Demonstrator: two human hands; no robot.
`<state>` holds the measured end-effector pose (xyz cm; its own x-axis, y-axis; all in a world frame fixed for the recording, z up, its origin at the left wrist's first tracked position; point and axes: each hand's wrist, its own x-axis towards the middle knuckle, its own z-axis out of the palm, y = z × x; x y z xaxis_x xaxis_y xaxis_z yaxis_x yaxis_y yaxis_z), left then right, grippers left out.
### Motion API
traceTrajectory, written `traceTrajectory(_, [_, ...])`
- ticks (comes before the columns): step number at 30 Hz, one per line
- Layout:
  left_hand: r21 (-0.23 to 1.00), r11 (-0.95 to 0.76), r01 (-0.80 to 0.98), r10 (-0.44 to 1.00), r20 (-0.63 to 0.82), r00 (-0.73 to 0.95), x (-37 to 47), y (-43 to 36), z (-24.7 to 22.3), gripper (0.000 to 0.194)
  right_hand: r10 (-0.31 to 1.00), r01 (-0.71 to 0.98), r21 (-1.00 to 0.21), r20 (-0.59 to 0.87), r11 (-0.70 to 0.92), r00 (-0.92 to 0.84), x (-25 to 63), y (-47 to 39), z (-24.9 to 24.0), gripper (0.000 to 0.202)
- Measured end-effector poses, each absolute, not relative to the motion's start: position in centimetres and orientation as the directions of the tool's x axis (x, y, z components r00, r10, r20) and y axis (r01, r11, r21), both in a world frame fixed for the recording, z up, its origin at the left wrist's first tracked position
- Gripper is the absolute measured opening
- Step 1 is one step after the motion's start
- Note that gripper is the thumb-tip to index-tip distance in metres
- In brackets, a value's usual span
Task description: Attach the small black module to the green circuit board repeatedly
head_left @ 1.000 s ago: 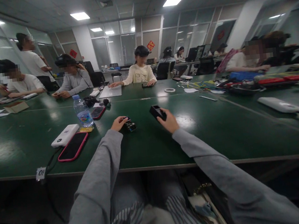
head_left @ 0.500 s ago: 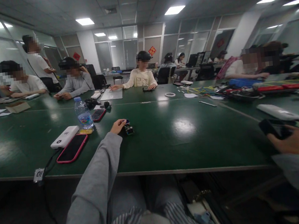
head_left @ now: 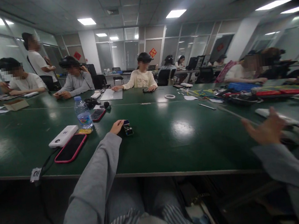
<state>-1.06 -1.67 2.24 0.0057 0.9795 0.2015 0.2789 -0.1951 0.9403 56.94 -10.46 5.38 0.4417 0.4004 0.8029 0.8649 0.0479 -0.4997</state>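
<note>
My left hand (head_left: 117,126) rests on the green table with its fingers closed on the edge of a small dark electronic gadget (head_left: 128,129), which has a blue-black face and circuit-like parts. My right hand (head_left: 267,127) is raised over the table's right side, thumb and fingers spread, with nothing seen in it. It is a little blurred. Behind it lies a white power bank (head_left: 290,117) with a black cable, partly covered by the hand. Something dark sits by the right wrist, too hidden to name.
Left of my left arm lie a pink-cased phone (head_left: 71,148), a white power bank (head_left: 63,136) and a water bottle (head_left: 83,114). A pen-like stick (head_left: 207,106), a white tape ring (head_left: 169,96) and tangled cables (head_left: 203,90) lie farther off. Several people sit around the table.
My right hand has let go of the dark object it held and moved left and slightly up, fingers opening. My left hand stays at the gadget, which is turned slightly.
</note>
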Motion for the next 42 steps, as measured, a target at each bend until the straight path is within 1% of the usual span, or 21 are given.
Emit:
traceTrajectory(1, [0.939, -0.198, 0.28, 0.979, 0.203, 0.01, -1.1, -1.5, 2.1, 0.03, 0.464, 0.849, -0.524, 0.77, 0.068, 0.438, 54.7, -9.6, 5.4, 0.078])
traceTrajectory(3, [0.94, -0.201, 0.276, 0.979, 0.205, 0.012, -1.2, -1.2, 1.9, 0.029, 0.657, 0.76, -0.628, 0.646, 0.168, 0.389, 48.2, -7.6, 5.0, 0.07])
traceTrajectory(4, [0.942, -0.2, 0.27, 0.979, 0.206, 0.008, -1.2, -1.1, 1.7, 0.029, 0.742, 0.704, -0.672, 0.589, 0.231, 0.319, 44.1, -6.7, 4.6, 0.064])
traceTrajectory(6, [0.945, -0.208, 0.253, 0.977, 0.215, 0.0, -1.3, -0.7, 1.5, 0.029, 0.85, 0.591, -0.707, 0.522, 0.389, 0.065, 35.2, -5.5, 3.4, 0.055])
traceTrajectory(8, [0.945, -0.224, 0.239, 0.973, 0.231, 0.002, -1.3, -0.4, 1.3, 0.029, 0.878, 0.505, -0.737, 0.47, 0.449, -0.094, 26.7, -5.0, 1.9, 0.051])
traceTrajectory(11, [0.938, -0.252, 0.236, 0.966, 0.257, 0.01, -1.4, 0.1, 0.9, 0.027, 0.858, 0.487, -0.713, 0.476, 0.505, -0.192, 17.3, -5.1, 0.0, 0.058])
traceTrajectory(14, [0.943, -0.254, 0.216, 0.965, 0.261, -0.002, -1.5, 0.5, 0.6, 0.028, 0.814, 0.529, -0.635, 0.537, 0.563, -0.221, 13.1, -5.1, -1.1, 0.069])
traceTrajectory(16, [0.948, -0.251, 0.194, 0.966, 0.257, -0.006, -1.5, 0.6, 0.4, 0.03, 0.821, 0.533, -0.643, 0.535, 0.55, -0.201, 12.5, -4.7, -1.3, 0.065])
traceTrajectory(17, [0.95, -0.251, 0.187, 0.966, 0.257, -0.005, -1.5, 0.7, 0.4, 0.031, 0.837, 0.51, -0.679, 0.516, 0.528, -0.18, 12.6, -4.4, -1.3, 0.062])
traceTrajectory(19, [0.949, -0.258, 0.183, 0.965, 0.263, -0.003, -1.5, 0.7, 0.4, 0.032, 0.901, 0.384, -0.817, 0.414, 0.429, -0.126, 13.3, -3.6, -1.0, 0.054])
traceTrajectory(21, [0.947, -0.269, 0.176, 0.962, 0.274, -0.007, -1.4, 0.7, 0.4, 0.035, 0.974, 0.121, -0.97, 0.199, 0.211, -0.108, 14.3, -2.8, -0.5, 0.047])
traceTrajectory(22, [0.95, -0.265, 0.163, 0.962, 0.271, -0.015, -1.4, 0.7, 0.4, 0.037, 0.988, -0.046, -0.997, 0.073, 0.067, -0.138, 14.9, -2.4, -0.1, 0.042])
traceTrajectory(23, [0.957, -0.252, 0.141, 0.966, 0.258, -0.023, -1.3, 0.6, 0.4, 0.041, 0.98, -0.21, -0.975, -0.037, -0.078, -0.193, 15.5, -2.2, 0.2, 0.036])
traceTrajectory(24, [0.968, -0.228, 0.107, 0.972, 0.233, -0.029, -1.3, 0.6, 0.4, 0.044, 0.958, -0.35, -0.915, -0.112, -0.203, -0.263, 16.0, -2.0, 0.5, 0.031])
traceTrajectory(25, [0.978, -0.196, 0.064, 0.98, 0.198, -0.028, -1.1, 0.5, 0.4, 0.048, 0.93, -0.454, -0.839, -0.15, -0.3, -0.336, 16.5, -1.9, 0.8, 0.028])
traceTrajectory(27, [0.99, -0.131, -0.049, 0.991, 0.132, 0.016, -0.9, 0.2, 0.5, 0.054, 0.876, -0.563, -0.712, -0.154, -0.42, -0.458, 17.3, -2.1, 1.2, 0.026])
traceTrajectory(29, [0.982, -0.095, -0.162, 0.988, 0.113, 0.108, -0.5, -0.3, 0.6, 0.058, 0.836, -0.587, -0.656, -0.126, -0.474, -0.535, 17.8, -2.4, 1.4, 0.03])
traceTrajectory(31, [0.969, -0.086, -0.233, 0.977, 0.128, 0.171, -0.3, -0.6, 0.8, 0.059, 0.811, -0.58, -0.65, -0.098, -0.491, -0.577, 17.8, -2.8, 1.5, 0.034])
traceTrajectory(35, [0.958, -0.121, -0.262, 0.976, 0.162, 0.143, -0.2, -0.4, 0.7, 0.056, 0.808, -0.54, -0.702, -0.087, -0.464, -0.582, 17.3, -2.9, 1.7, 0.038])
traceTrajectory(39, [0.968, -0.157, -0.197, 0.986, 0.166, 0.031, -0.3, 0.2, 0.3, 0.054, 0.877, -0.473, -0.819, -0.071, -0.323, -0.476, 16.9, -2.4, 1.5, 0.049])
traceTrajectory(42, [0.986, -0.139, -0.094, 0.99, 0.139, -0.011, -0.3, 0.2, 0.3, 0.054, 0.927, -0.344, -0.932, 0.024, -0.114, -0.373, 16.9, -2.1, 0.9, 0.048])
